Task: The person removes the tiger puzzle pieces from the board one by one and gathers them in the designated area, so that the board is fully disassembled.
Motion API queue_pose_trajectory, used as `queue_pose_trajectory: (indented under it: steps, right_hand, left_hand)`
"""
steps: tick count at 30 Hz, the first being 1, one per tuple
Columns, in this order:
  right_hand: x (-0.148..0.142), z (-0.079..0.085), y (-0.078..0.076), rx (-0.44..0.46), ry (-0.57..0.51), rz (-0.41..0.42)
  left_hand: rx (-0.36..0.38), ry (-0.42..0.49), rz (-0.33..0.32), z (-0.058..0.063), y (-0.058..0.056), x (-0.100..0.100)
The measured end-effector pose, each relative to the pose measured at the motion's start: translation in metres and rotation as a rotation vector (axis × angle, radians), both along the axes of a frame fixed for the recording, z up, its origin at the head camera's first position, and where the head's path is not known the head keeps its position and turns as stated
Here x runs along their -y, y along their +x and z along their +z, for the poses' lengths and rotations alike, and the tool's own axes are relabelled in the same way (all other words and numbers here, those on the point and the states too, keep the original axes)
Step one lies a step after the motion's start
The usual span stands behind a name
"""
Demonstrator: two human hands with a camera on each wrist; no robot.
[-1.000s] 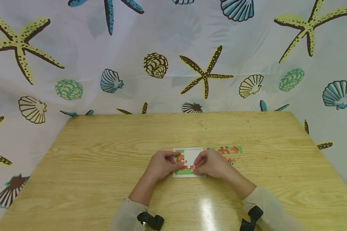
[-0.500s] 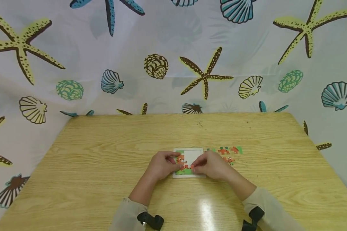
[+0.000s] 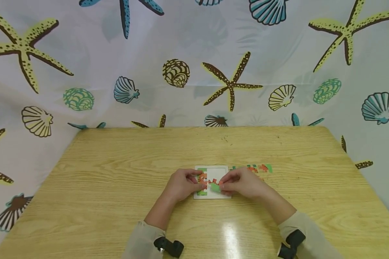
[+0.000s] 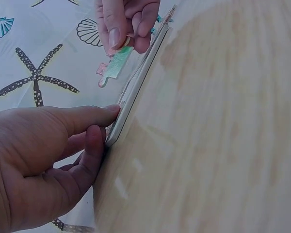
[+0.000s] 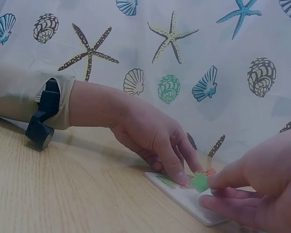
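A white puzzle tray (image 3: 218,173) lies on the table, its left column filled with tiger-picture pieces (image 3: 202,178). My left hand (image 3: 181,185) holds the tray at its left side, thumb on the rim and fingers curled against the edge, as the left wrist view shows. Between thumb and fingers my right hand (image 3: 246,184) pinches a green and red puzzle piece (image 3: 215,187). That piece (image 4: 117,63) is tilted above the tray in the left wrist view, its far end covered by the fingertips. Bare white tray shows beneath and behind it.
Several loose puzzle pieces (image 3: 264,168) lie on the table just right of the tray, some partly hidden behind my right hand. The wooden table (image 3: 123,158) ends at a hanging cloth (image 3: 142,57) printed with starfish and shells.
The green and red piece, earlier lying along the tray's bottom row, is now lifted and tilted in my right hand, which has moved slightly right. My left hand stays put.
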State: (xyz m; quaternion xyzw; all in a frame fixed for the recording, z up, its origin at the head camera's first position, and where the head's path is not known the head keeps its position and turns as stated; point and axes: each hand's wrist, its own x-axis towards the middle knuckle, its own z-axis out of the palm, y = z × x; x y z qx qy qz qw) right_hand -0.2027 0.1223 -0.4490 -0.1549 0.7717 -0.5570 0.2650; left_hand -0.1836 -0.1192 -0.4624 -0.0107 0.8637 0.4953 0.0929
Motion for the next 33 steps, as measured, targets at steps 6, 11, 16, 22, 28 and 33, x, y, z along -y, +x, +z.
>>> queue_pose_trajectory:
  steps: [6,11,16,22,28,33]
  right_hand:
    - [-0.003,0.004,-0.002,0.071,-0.028,-0.013]
    - [-0.008,0.009,-0.005,0.089,-0.022,-0.020]
    - [-0.015,0.011,-0.008,0.091,-0.035,-0.011]
    - [-0.023,0.012,-0.010,0.091,-0.039,-0.012]
    - [-0.030,0.014,-0.014,0.106,-0.011,-0.041]
    - [-0.036,0.017,-0.016,0.091,0.028,-0.036]
  left_hand:
    - [0.004,0.009,0.004,0.000,0.001,0.000]
    - [0.011,0.007,0.014,0.000,0.000,0.000]
    - [0.018,0.019,0.017,0.000,0.001,-0.001]
    - [0.020,0.013,0.012,0.000,0.001,-0.002]
    - [0.025,0.013,0.015,0.001,0.001,-0.002]
    - [0.024,0.006,0.017,0.001,0.001,-0.002]
